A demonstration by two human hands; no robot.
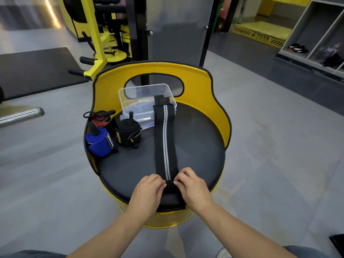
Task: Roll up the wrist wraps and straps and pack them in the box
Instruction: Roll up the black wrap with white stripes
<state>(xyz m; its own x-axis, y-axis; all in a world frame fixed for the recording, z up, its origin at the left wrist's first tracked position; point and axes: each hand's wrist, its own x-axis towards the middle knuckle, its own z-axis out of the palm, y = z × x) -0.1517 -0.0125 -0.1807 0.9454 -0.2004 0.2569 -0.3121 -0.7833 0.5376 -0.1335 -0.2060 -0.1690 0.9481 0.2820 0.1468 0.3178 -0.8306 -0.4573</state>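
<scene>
Seat first, a round padded black top in a glossy yellow shell, serving as workbench; clear plastic box waits at the back, rigid and open; black striped wrap lies flat toward it, far end draped over the box rim, probably for rolling; blue roll, red-black roll and black roll cluster left, unpacked; left hand and right hand pinch the wrap's near end with curled fingertips.
</scene>
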